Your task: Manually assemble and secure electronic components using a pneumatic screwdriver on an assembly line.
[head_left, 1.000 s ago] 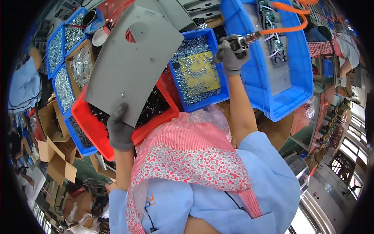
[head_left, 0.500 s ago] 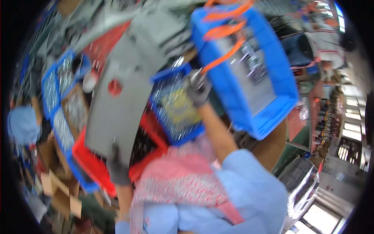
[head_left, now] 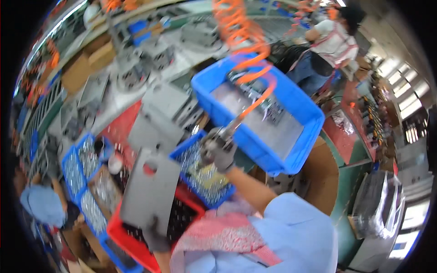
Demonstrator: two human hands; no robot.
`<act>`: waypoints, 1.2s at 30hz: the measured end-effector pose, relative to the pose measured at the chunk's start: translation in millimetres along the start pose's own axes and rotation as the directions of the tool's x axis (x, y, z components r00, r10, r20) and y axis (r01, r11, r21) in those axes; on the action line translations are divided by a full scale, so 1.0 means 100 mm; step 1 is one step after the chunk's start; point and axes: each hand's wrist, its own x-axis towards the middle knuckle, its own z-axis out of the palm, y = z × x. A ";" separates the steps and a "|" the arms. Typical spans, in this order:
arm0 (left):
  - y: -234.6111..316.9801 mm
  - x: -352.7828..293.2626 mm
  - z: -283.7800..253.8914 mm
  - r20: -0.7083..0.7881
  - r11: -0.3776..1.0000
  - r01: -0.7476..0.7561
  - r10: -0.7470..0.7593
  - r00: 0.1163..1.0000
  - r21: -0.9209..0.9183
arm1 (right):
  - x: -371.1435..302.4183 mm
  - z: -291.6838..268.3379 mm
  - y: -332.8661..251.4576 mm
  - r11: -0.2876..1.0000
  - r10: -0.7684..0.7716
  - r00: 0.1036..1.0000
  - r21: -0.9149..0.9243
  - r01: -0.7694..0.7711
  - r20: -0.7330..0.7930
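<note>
My left hand (head_left: 156, 235), in a dark grey glove, grips the lower edge of a flat grey metal plate (head_left: 148, 195). The plate has one large round hole near its far end and lies tilted above a red bin (head_left: 119, 232) of small dark parts. In my gloved right hand (head_left: 219, 152) is an air tool (head_left: 231, 127), its metal end joined to an orange coiled hose (head_left: 261, 98). The tool's lower part is hidden by my fingers. Beneath that hand stands a blue bin (head_left: 210, 202) of shiny screws with something yellow among them.
A large blue tub (head_left: 291, 164) holding metal parts stands to the right. Several small bins (head_left: 73, 175) of fasteners line the left. More grey plates (head_left: 154, 129) lie beyond. A co-worker in a blue cap (head_left: 43, 204) is at left; another person (head_left: 325, 54) is at far right.
The view has shifted, so the bench appears lower and more of its far side shows. Both hands keep hold of the plate and the air tool.
</note>
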 end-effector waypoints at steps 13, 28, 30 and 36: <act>-0.19 -0.29 0.19 0.360 0.937 0.346 -0.312 0.879 -0.034 | -0.86 0.90 -0.84 0.969 -0.069 0.923 0.247 -0.029 0.379; -0.31 -0.36 0.01 0.314 0.929 0.343 -0.286 0.905 -0.141 | -1.20 0.99 -0.81 0.985 0.142 0.911 0.033 -0.168 0.386; -0.30 -0.36 0.03 0.268 0.931 0.344 -0.303 0.914 -0.121 | -1.21 1.05 -0.82 0.988 0.117 0.908 0.042 -0.146 0.403; -0.25 -0.38 0.11 0.237 0.957 0.279 -0.255 0.938 -0.075 | -1.23 1.13 -0.81 0.975 0.133 0.874 0.097 -0.200 0.467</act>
